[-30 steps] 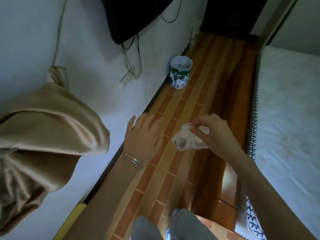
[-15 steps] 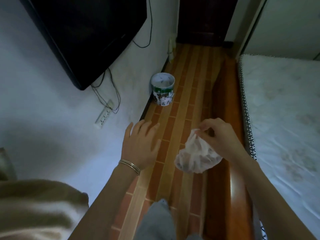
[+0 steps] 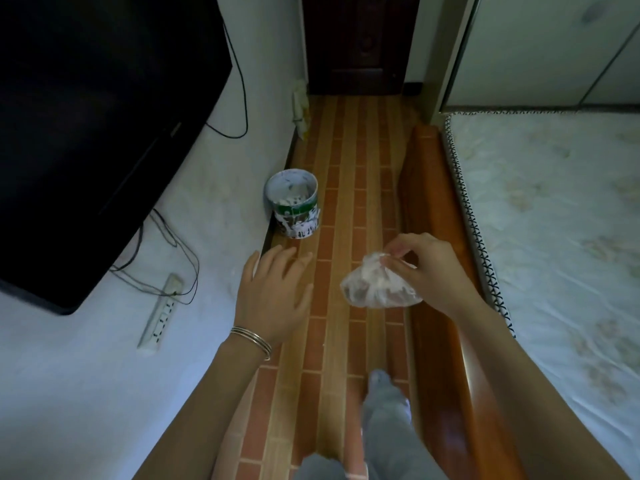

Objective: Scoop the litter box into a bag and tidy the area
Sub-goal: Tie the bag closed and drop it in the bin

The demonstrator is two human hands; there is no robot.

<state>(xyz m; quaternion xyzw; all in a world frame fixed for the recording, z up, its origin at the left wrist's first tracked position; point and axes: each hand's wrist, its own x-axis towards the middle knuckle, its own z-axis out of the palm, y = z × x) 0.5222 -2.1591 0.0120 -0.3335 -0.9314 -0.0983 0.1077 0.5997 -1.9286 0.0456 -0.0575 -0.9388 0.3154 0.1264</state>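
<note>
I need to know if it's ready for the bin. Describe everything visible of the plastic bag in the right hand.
The plastic bag is small, thin and translucent, whitish and crinkled. Its top is gathered into a bunch, pinched in the grip of the right hand. Below that it bulges into a rounded pouch, with darker brownish matter showing through. It hangs in the air over the brick-pattern floor, beside the wooden bed frame. Nothing else touches it. Whether it is knotted cannot be told.
</note>
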